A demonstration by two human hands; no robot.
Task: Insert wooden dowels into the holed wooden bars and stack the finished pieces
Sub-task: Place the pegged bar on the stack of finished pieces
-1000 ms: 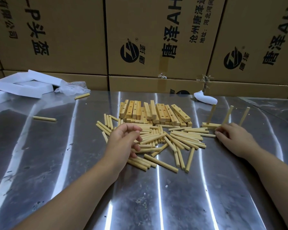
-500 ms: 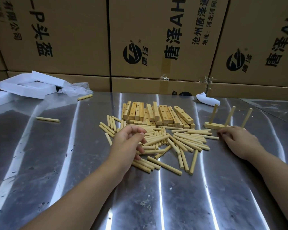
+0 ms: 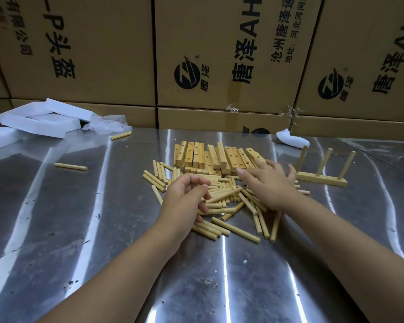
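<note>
A heap of holed wooden bars point(image 3: 210, 157) lies at the middle of the metal table point(image 3: 79, 229). In front of it spreads a loose pile of several wooden dowels point(image 3: 233, 227). A finished bar with three upright dowels point(image 3: 322, 180) stands to the right. My right hand point(image 3: 268, 183) reaches over the dowels with straight fingers, its fingertips at the right end of the bar heap. My left hand point(image 3: 184, 197) hovers over the left side of the dowel pile, fingers loosely curled; I see nothing held in it.
Stacked cardboard boxes point(image 3: 219, 54) wall off the back of the table. White foam pieces point(image 3: 40, 122) and clear plastic wrap point(image 3: 105, 124) lie at the back left. Two stray dowels point(image 3: 70, 166) lie left of the pile. A white scrap point(image 3: 292, 141) sits at the back right.
My right hand has left the finished piece and swung left over the dowels toward the bar heap. My left hand has stayed over the dowel pile.
</note>
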